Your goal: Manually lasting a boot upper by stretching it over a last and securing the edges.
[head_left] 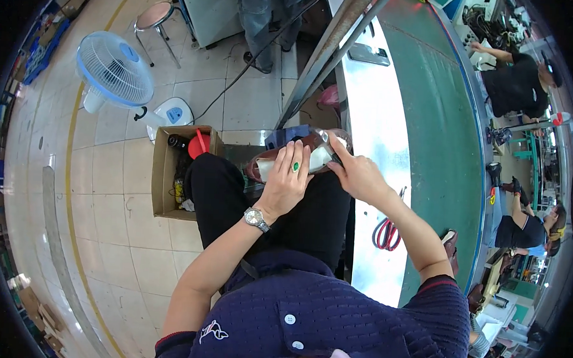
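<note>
An open brown cardboard box (pixel 165 174) stands on the tiled floor just left of the person's knee, tall and rectangular, flaps up; a red item and some dark bits show inside (too small to tell what they are). More flattened brown cartons (pixel 38 309) lie along the lower left edge of the view, and blue crates (pixel 36 53) line the far upper left wall, blurred by the lens rim. No screens show, and no labels or signs can be made out.

Brown shoe (pixel 281 158) w/ white paper stuffing, lying sideways on lap, partly hand-covered.
</note>
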Demonstrator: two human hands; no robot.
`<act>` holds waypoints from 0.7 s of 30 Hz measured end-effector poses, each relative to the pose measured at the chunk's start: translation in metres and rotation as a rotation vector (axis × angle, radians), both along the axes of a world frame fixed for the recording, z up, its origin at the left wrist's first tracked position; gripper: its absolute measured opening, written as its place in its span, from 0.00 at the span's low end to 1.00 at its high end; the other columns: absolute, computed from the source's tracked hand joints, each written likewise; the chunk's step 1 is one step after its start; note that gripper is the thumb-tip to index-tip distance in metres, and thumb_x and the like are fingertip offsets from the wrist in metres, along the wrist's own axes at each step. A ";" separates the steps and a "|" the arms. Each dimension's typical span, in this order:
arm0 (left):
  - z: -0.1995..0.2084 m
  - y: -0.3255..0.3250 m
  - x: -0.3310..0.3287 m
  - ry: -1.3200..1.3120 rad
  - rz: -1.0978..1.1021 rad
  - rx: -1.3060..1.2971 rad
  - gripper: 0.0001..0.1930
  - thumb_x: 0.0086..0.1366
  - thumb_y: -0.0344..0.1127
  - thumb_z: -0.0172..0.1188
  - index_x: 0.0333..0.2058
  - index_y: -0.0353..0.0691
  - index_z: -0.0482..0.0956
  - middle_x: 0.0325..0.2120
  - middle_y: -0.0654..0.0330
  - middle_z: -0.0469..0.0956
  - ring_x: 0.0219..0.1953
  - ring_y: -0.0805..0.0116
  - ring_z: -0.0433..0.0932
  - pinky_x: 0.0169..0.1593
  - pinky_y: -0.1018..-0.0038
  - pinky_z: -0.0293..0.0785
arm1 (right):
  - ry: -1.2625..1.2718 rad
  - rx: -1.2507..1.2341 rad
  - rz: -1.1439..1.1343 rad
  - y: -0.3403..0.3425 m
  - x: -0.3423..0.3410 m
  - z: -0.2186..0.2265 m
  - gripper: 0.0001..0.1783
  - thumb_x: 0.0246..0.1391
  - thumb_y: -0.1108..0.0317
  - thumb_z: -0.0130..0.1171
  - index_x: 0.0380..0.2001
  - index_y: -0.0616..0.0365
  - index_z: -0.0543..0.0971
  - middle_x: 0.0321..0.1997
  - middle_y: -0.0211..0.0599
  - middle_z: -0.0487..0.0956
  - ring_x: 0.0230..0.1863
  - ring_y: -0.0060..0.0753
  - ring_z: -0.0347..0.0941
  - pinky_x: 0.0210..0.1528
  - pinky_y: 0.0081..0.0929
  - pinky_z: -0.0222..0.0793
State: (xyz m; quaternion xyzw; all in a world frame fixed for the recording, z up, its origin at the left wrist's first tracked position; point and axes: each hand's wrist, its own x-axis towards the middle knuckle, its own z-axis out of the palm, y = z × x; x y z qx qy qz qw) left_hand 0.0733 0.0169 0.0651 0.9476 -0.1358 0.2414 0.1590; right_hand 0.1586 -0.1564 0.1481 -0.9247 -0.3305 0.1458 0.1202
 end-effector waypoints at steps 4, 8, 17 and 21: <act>0.001 -0.003 0.000 0.007 0.036 -0.012 0.34 0.55 0.38 0.63 0.56 0.23 0.65 0.56 0.39 0.67 0.58 0.45 0.67 0.62 0.58 0.62 | 0.292 0.318 -0.228 0.008 0.000 0.044 0.36 0.59 0.66 0.52 0.68 0.48 0.51 0.28 0.59 0.79 0.32 0.66 0.76 0.37 0.53 0.71; 0.003 -0.010 0.004 0.025 0.050 -0.001 0.33 0.55 0.37 0.63 0.57 0.23 0.65 0.56 0.40 0.67 0.58 0.46 0.67 0.62 0.58 0.62 | 0.153 0.077 -0.197 -0.007 0.005 -0.007 0.36 0.58 0.67 0.53 0.67 0.47 0.53 0.30 0.58 0.79 0.32 0.63 0.76 0.39 0.54 0.71; 0.008 -0.009 0.002 0.038 0.074 0.020 0.33 0.56 0.37 0.63 0.57 0.23 0.65 0.55 0.40 0.68 0.58 0.46 0.67 0.61 0.58 0.63 | 0.236 0.130 -0.244 -0.002 0.007 0.000 0.41 0.57 0.69 0.54 0.70 0.40 0.48 0.35 0.60 0.79 0.32 0.65 0.75 0.37 0.54 0.70; 0.004 -0.010 0.000 0.024 0.103 0.002 0.33 0.56 0.36 0.63 0.57 0.23 0.65 0.54 0.40 0.68 0.58 0.46 0.67 0.61 0.59 0.63 | 0.204 0.319 -0.154 0.007 -0.001 0.022 0.42 0.57 0.70 0.53 0.70 0.36 0.46 0.30 0.59 0.79 0.29 0.64 0.75 0.35 0.53 0.69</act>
